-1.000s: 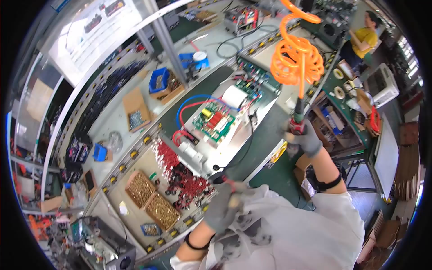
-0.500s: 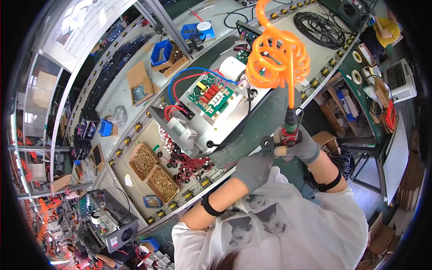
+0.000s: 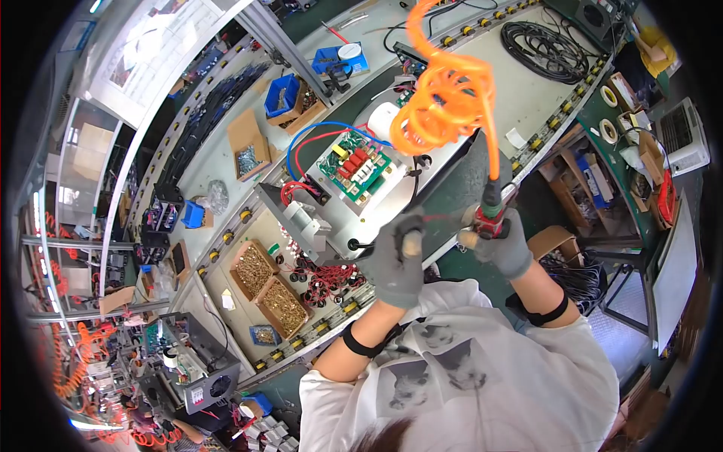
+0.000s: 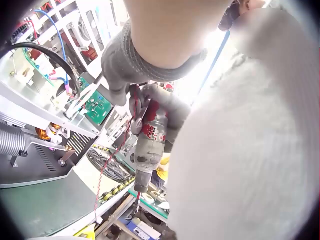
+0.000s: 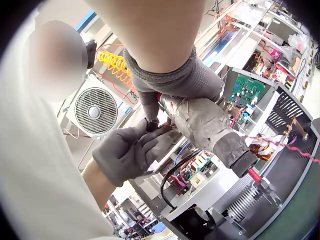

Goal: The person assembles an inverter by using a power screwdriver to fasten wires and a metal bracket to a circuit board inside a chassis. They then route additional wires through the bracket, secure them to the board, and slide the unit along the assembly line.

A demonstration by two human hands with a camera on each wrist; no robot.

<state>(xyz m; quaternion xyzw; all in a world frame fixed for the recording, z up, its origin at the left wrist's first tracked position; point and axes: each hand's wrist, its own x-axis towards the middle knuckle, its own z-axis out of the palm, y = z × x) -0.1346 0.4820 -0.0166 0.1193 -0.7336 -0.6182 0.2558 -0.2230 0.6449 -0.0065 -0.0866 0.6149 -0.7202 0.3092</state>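
My right hand (image 3: 503, 245), in a grey glove, grips a red-and-grey air screwdriver (image 3: 489, 218) hung from an orange coiled hose (image 3: 444, 102). In the right wrist view, the screwdriver's taped body (image 5: 200, 120) ends in a red bit (image 5: 254, 175). My left hand (image 3: 398, 264), also gloved, is raised near the bench edge, left of the screwdriver. Its fingers pinch a red twisted wire (image 4: 102, 172), which dangles with a small white plug (image 4: 98, 219) at its end. Behind the hands lies an open metal chassis (image 3: 384, 200) carrying a green circuit board (image 3: 354, 169).
Cardboard trays of brass-coloured parts (image 3: 282, 305) and a heap of red wires (image 3: 331, 282) lie left of the chassis. A black cable coil (image 3: 542, 49) rests on the conveyor at the back right. Shelves (image 3: 584, 188) stand to the right.
The left hand came up beside the screwdriver, then moved left, away from it, towards the chassis. The right hand keeps its grip on the screwdriver; the hose coil has swung left.
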